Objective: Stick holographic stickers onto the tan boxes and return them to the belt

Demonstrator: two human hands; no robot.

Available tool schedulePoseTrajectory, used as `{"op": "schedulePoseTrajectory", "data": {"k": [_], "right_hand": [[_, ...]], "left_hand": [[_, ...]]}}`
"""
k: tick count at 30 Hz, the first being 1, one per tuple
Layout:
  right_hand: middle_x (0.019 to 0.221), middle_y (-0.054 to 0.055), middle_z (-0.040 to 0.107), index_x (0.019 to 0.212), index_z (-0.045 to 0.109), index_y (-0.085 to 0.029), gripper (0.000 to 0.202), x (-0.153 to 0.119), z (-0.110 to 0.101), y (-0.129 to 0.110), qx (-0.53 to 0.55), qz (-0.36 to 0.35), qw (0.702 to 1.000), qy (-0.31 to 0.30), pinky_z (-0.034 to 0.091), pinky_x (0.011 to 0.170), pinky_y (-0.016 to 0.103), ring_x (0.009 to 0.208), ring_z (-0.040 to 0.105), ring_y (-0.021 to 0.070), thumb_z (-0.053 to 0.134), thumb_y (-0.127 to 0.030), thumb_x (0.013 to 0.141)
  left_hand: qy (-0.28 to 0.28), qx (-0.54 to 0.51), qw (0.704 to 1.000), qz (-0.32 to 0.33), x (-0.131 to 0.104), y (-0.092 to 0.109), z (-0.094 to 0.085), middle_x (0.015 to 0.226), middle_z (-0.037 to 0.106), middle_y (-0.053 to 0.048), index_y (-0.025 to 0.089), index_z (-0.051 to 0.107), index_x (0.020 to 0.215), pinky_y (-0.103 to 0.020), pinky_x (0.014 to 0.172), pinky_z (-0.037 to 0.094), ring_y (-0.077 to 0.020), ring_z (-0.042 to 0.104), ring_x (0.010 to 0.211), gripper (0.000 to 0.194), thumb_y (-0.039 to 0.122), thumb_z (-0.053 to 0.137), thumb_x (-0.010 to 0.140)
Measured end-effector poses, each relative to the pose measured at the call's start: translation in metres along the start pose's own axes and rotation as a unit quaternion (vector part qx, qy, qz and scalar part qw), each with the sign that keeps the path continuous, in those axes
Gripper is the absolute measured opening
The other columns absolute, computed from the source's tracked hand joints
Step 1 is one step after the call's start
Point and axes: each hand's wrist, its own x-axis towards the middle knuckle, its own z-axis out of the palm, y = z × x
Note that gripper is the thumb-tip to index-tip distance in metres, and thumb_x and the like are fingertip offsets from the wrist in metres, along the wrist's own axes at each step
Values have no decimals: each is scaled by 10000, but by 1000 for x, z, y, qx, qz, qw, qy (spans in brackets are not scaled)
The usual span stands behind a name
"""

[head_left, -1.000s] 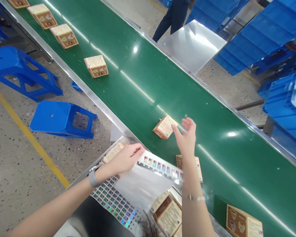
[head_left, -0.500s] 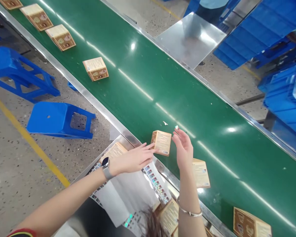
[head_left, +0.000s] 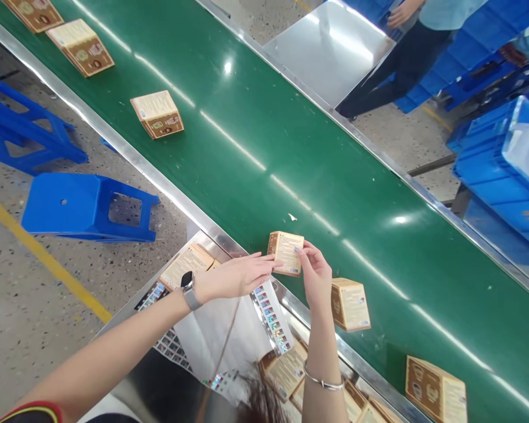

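Observation:
A small brown and cream carton (head_left: 285, 249) lies on the green conveyor belt (head_left: 247, 194) in front of me. My left hand (head_left: 242, 275) is stretched out flat, palm down, its fingertips touching the carton's lower left side. At the carton's right edge, my right hand (head_left: 316, 273) has thumb and fingers pinched together. A tiny shiny sticker (head_left: 297, 249) shows at the thumb tip, against the carton's printed face. Sheets of shiny stickers (head_left: 271, 317) lie below my hands on white backing paper (head_left: 220, 329).
More cartons stand on the belt, one (head_left: 351, 305) just right of my right hand. Several cartons (head_left: 286, 370) lie on the metal side tray. Blue stools (head_left: 62, 202) stand at left. Across the belt are a metal table (head_left: 326, 47), blue crates (head_left: 502, 170) and a person (head_left: 414, 53).
My right hand has come down and left from above the belt to the carton, bringing the sticker to its face. My left hand stays by the carton. A person has stepped into view across the belt.

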Motion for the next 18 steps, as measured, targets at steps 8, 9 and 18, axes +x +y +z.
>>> {"op": "schedulePoseTrajectory", "data": {"k": [8,9,18], "right_hand": [[1071,126,680,793,551,-217,316,-4,-7,3,-124,-44,990,51,522,900,432,1001,645,236,613,-527,786],[1049,122,684,841,548,-217,324,-5,-6,5,-128,-43,988,71,532,878,418,970,654,228,621,-527,784],[850,99,696,971,533,-190,533,-4,-13,2,-92,-21,983,155,545,729,358,780,688,218,527,-684,772]], "left_hand": [[-7,-47,999,5,8,8,6,1495,475,-44,201,524,1350,-375,1213,234,-162,324,1447,403,175,321,1003],[-10,-53,999,8,9,8,8,1500,469,-43,204,515,1360,-376,1213,234,-162,324,1447,411,174,318,1001],[-20,-120,991,-50,14,19,3,1463,512,-91,198,584,1271,-414,1176,270,-232,387,1415,394,224,354,951]]}}
